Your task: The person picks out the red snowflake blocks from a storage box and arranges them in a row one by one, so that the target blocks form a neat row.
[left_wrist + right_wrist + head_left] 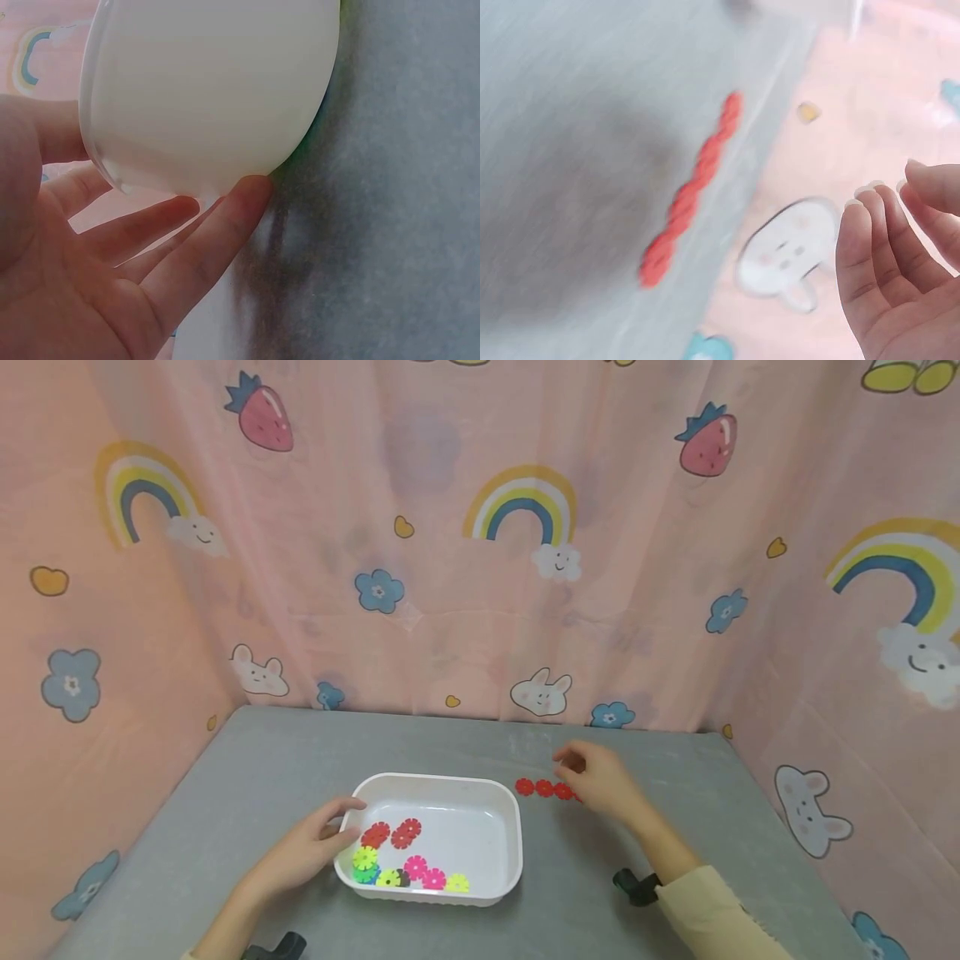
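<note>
A white plastic tray (450, 783) holds snowflake building discs: red discs (407, 833), pink discs (433, 878), yellow discs (457, 883) and a few green, blue and dark ones. My left hand (311, 843) holds the tray's left end, with the thumb at the rim and fingers (225, 232) against the outer wall. Right of the tray, several red discs (544, 788) lie in a line on the table, end to end. Just above the line's right end is my right hand (600, 781), fingers loosely bent. In the right wrist view nothing shows between its fingers (855, 240).
A grey table (292, 743) carries everything. Pink patterned curtain (450, 643) closes in the back and both sides. Dark wrist-camera parts (637, 887) hang below each forearm, close to the tabletop.
</note>
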{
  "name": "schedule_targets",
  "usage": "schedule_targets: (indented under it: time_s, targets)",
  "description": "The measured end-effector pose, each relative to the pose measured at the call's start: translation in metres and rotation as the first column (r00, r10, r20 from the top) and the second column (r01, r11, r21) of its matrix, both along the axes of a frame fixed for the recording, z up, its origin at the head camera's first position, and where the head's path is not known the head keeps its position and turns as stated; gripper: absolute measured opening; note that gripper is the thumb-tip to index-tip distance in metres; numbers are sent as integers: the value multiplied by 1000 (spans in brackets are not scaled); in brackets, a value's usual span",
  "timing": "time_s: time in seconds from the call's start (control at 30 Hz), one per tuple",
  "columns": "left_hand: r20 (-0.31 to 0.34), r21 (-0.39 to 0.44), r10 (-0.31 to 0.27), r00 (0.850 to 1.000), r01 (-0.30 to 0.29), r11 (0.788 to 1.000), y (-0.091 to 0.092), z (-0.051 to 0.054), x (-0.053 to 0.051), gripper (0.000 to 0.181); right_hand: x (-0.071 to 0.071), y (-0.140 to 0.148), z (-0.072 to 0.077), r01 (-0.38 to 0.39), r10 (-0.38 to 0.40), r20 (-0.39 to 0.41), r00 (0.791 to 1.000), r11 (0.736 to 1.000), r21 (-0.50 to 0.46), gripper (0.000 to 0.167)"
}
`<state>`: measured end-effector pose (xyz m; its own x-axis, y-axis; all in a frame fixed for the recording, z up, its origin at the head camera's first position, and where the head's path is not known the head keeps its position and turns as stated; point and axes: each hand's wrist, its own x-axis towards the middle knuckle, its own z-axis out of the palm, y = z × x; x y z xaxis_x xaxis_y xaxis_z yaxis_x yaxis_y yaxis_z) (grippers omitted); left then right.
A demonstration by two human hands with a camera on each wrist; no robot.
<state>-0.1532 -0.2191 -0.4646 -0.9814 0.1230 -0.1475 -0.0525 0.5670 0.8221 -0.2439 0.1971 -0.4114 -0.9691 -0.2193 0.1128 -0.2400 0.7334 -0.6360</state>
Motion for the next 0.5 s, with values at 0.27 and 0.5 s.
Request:
schedule_targets:
  time_s: [0.27, 0.5]
  targets:
    - [0, 1, 2, 1000, -2, 1000, 0, 0, 1, 48, 16, -43, 11, -68, 66, -31, 997, 993, -96, 15]
    - [-3, -3, -5, 1000, 5, 1000, 0, 1, 0, 47, 31, -79, 3, -124, 117, -66, 991, 986, -115, 14]
